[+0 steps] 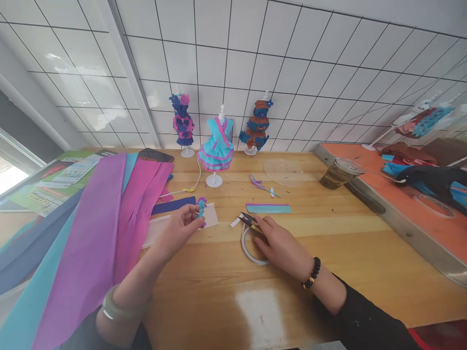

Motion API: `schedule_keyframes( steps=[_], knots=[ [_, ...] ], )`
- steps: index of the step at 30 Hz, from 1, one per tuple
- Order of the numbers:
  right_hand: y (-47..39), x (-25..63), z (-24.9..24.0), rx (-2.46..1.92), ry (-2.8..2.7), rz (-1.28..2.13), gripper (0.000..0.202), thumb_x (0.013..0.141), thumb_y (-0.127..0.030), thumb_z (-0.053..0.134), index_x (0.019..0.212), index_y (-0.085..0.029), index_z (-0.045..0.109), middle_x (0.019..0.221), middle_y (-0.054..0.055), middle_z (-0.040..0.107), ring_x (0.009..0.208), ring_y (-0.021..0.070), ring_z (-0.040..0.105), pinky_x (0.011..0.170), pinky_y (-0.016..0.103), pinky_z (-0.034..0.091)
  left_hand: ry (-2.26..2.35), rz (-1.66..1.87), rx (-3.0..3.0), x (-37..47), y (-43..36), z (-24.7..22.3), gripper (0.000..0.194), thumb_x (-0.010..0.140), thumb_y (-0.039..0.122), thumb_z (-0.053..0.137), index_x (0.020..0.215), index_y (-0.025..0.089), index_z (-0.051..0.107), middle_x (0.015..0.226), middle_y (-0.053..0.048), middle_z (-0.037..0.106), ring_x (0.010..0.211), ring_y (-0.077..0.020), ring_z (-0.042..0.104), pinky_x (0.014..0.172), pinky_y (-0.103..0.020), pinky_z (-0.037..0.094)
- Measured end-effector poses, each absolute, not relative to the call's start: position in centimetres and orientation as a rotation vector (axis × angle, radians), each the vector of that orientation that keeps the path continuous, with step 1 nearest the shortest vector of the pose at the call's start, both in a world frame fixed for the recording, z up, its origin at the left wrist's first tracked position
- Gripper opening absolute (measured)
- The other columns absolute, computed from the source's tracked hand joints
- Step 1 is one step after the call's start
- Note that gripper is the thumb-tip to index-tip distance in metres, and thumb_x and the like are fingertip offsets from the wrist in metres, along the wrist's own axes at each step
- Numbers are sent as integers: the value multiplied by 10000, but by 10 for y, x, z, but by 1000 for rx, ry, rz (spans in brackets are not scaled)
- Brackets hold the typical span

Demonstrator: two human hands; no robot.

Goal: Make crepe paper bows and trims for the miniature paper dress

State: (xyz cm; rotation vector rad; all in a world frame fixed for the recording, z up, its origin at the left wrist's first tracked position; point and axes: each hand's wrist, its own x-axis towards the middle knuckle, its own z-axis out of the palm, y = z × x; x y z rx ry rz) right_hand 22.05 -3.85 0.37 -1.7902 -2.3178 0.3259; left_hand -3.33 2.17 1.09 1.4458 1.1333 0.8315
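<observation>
My left hand [182,226] pinches a small ruffled piece [201,206] in turquoise and purple, held above a white sheet. My right hand [282,243] is closed on small dark-tipped snips [249,221], over a roll of white tape [250,253] lying on the table. The snips' tips are beside a short white strip [236,221]. Behind them lies a flat turquoise strip with a purple edge [269,209]. A mini mannequin in a turquoise and pink dress [219,146] stands further back, between the hands.
Purple, pink and blue sheets [87,218] cover the left side. Two more dressed mannequins [183,121] [257,124] stand by the tiled wall. A cup of brown liquid [339,174], a clear disc [284,172] and an orange-topped case [401,194] are at the right.
</observation>
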Motion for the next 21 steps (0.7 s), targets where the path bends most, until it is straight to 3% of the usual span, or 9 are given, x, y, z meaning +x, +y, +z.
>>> schedule_keyframes(
  steps=[8, 14, 17, 21],
  knots=[
    [-58, 255, -18, -1858, -2390, 15, 519, 771, 0, 274, 1269, -103, 384, 990, 138, 562, 849, 213, 584, 738, 330, 496, 1069, 753, 1530, -28, 17, 13, 232, 767, 320, 531, 933, 158, 522, 820, -41, 609, 786, -180, 586, 774, -349, 438],
    [-79, 313, -20, -1931, -2329, -153, 553, 773, -22, 292, 1314, -135, 313, 970, 132, 578, 804, 207, 598, 695, 327, 513, 987, 718, 1539, -24, 14, 11, 170, 769, 276, 538, 896, 165, 517, 817, -23, 574, 770, -151, 564, 741, -300, 450],
    [-84, 350, -24, -2116, -2215, -258, 557, 788, -55, 303, 1341, -96, 259, 983, 150, 588, 798, 224, 605, 663, 337, 516, 971, 721, 1530, -22, 13, 10, 158, 766, 270, 547, 879, 168, 510, 792, -14, 564, 767, -149, 563, 734, -294, 450],
    [-84, 385, -30, -2207, -2139, -405, 431, 814, -171, 376, 1230, -69, 421, 972, 174, 602, 871, 265, 587, 723, 379, 501, 938, 711, 1523, -19, 11, 8, 183, 764, 282, 551, 900, 168, 508, 812, -23, 588, 798, -159, 581, 759, -305, 457]
  ],
)
